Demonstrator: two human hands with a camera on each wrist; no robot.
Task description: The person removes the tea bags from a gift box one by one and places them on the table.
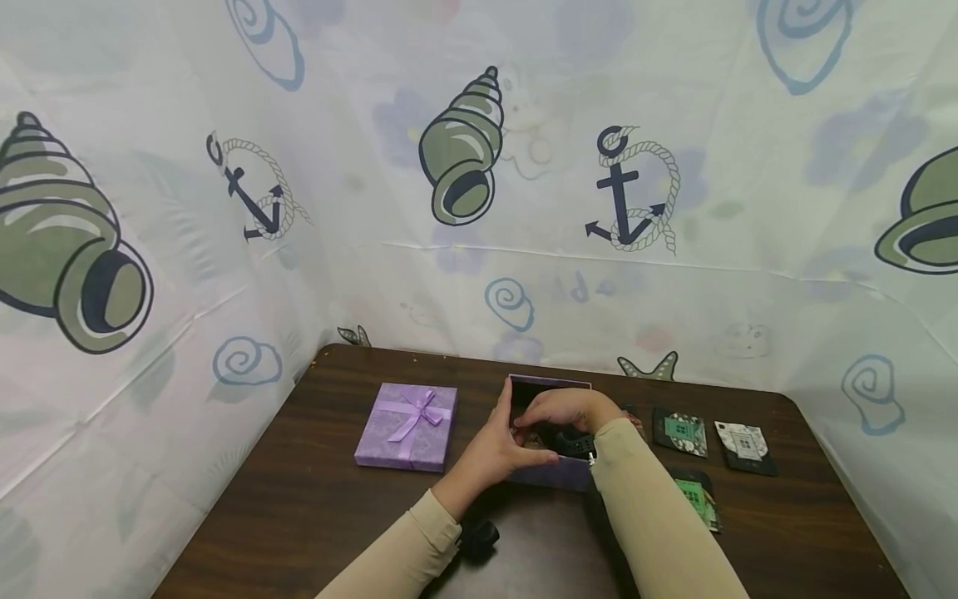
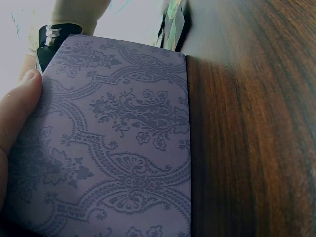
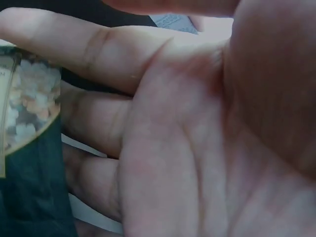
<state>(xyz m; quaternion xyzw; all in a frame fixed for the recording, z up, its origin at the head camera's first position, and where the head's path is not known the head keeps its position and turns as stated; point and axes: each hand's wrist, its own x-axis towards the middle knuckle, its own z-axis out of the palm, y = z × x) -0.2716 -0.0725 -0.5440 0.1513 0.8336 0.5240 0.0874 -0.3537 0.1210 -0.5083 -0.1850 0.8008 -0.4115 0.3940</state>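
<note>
My left hand (image 1: 490,445) grips the left end of an open purple box (image 1: 550,476), its thumb along the front wall and its fingers up the side. The box's patterned wall (image 2: 123,133) fills much of the left wrist view, with the left thumb (image 2: 22,106) at its edge. My right hand (image 1: 561,409) reaches over the box, fingers bent down inside it. In the right wrist view, a dark green packet (image 3: 32,197) with a pale flower picture lies against the right fingers, which run behind it. The right thumb's tip is out of that view.
A purple lid with a ribbon bow (image 1: 407,426) lies left of the box. On the right side lie a dark packet (image 1: 681,431), a white and black packet (image 1: 744,448) and a green packet (image 1: 698,497). Patterned cloth (image 1: 554,208) hangs behind the brown table (image 1: 299,499).
</note>
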